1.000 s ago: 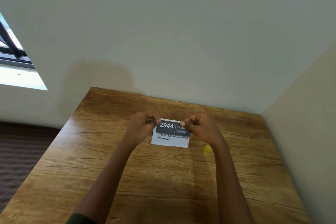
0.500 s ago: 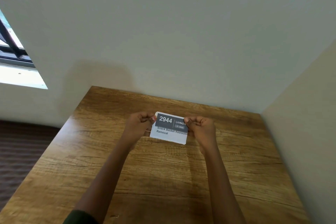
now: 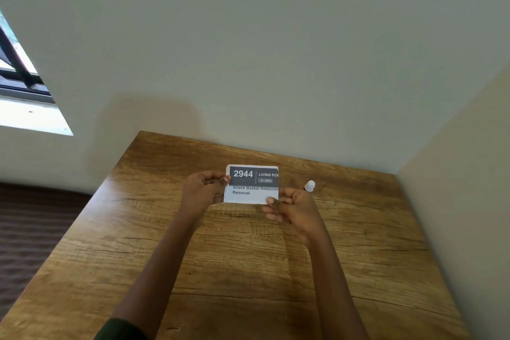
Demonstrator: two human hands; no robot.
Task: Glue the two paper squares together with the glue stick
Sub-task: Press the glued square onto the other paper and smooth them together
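Both hands hold the paper (image 3: 252,185) above the table (image 3: 248,270).
The left hand (image 3: 202,189) pinches its upper left corner and the right hand (image 3: 294,208) its lower right corner. Something small and white, perhaps the glue stick (image 3: 310,185), stands near the right hand.

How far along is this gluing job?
Done: nothing clearly glued yet. In hand: the left hand and right hand pinch a white printed paper square above the wooden table; a second sheet behind it cannot be told. Left: likely gluing; a small white rounded cap sits untouched beside them.
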